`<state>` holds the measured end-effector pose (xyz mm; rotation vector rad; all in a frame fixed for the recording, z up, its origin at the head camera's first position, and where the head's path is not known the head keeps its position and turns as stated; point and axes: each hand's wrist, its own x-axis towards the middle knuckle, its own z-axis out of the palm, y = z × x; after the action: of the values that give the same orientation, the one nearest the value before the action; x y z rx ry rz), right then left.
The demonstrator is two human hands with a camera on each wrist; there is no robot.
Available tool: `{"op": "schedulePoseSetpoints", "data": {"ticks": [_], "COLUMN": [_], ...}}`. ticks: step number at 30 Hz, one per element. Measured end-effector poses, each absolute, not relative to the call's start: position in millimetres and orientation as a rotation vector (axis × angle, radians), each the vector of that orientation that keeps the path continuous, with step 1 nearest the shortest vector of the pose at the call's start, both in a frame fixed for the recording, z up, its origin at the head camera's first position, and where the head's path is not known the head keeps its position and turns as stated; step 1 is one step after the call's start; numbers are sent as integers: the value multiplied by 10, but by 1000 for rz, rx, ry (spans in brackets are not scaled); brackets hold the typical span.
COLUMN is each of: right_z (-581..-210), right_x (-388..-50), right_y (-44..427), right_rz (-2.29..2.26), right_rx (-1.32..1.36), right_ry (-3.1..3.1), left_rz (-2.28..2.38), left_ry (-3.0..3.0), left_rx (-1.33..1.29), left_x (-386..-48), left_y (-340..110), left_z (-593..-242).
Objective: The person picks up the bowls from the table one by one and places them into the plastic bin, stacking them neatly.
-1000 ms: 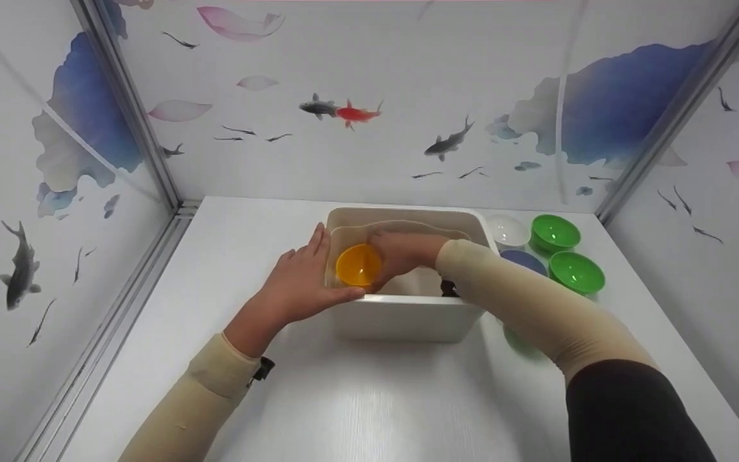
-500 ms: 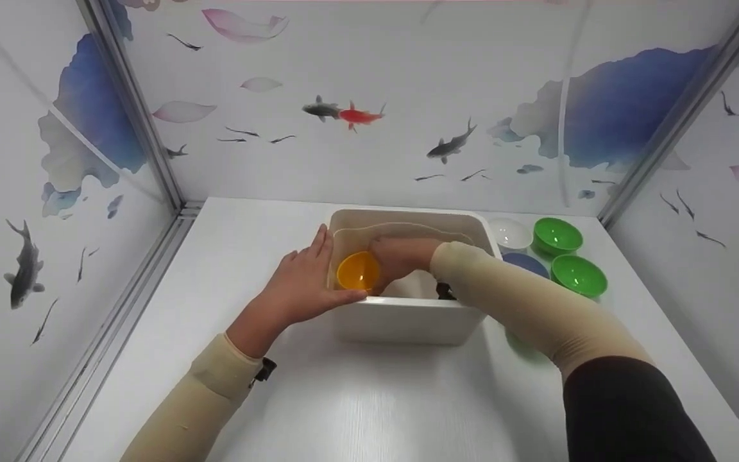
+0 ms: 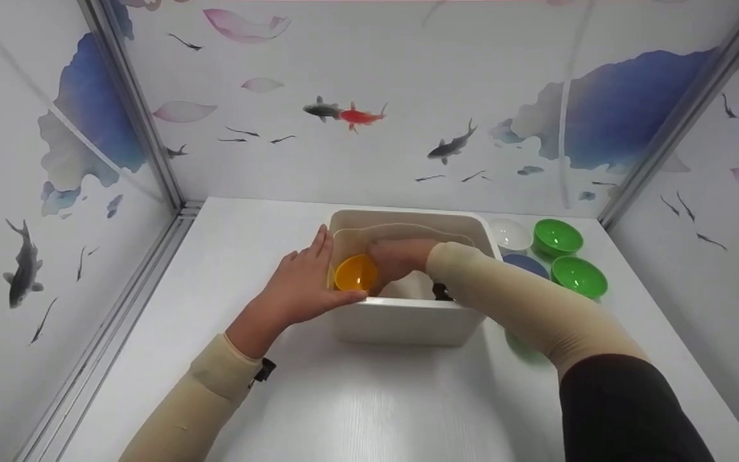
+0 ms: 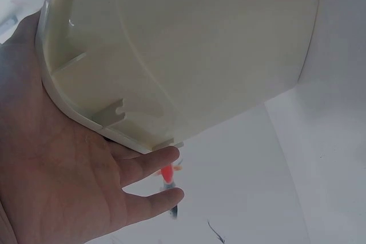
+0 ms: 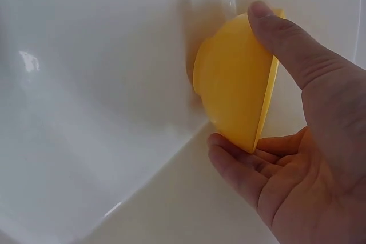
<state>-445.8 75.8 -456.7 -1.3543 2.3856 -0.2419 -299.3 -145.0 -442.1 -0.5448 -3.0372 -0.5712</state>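
Yellow bowl down inside the white bin, toward the bin's near left corner, its mouth facing up toward the wearer. Right hand grasps it: thumb at the rim on one side, fingers against the opposite edge. Whether its base touches the bin cannot be told. Left hand grips nothing: fingers straight against the bin's left side, thumb laid along the near rim. Chief obstruction: the right sleeve, beige then black, crossing the bin's right rim and covering part of the interior; a small dark device shows beneath its cuff. The bin's near wall hides the floor just behind it. Right of the bin, bowls crowd close: white bowl just beside the far right corner, blue bowl nearer, partly behind the sleeve, two green bowls farther out. Off the bin's near right corner, a green item, mostly covered by the sleeve. White worktop beneath; fish-printed panel behind the bin.
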Motion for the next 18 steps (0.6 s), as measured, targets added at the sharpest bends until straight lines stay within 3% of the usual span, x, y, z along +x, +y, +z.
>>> {"op": "schedulePoseSetpoints", "data": {"ticks": [18], "right_z": [-4543], "right_x": [-4437], "right_y": [721], "right_rz": [45], "right_rx": [-1336], "right_ry": [2529], "left_rz": [-610], "left_ry": [-3028], "left_rx": [-529], "left_x": [-3005], "left_y": [-1458], "left_z": [-4431]}}
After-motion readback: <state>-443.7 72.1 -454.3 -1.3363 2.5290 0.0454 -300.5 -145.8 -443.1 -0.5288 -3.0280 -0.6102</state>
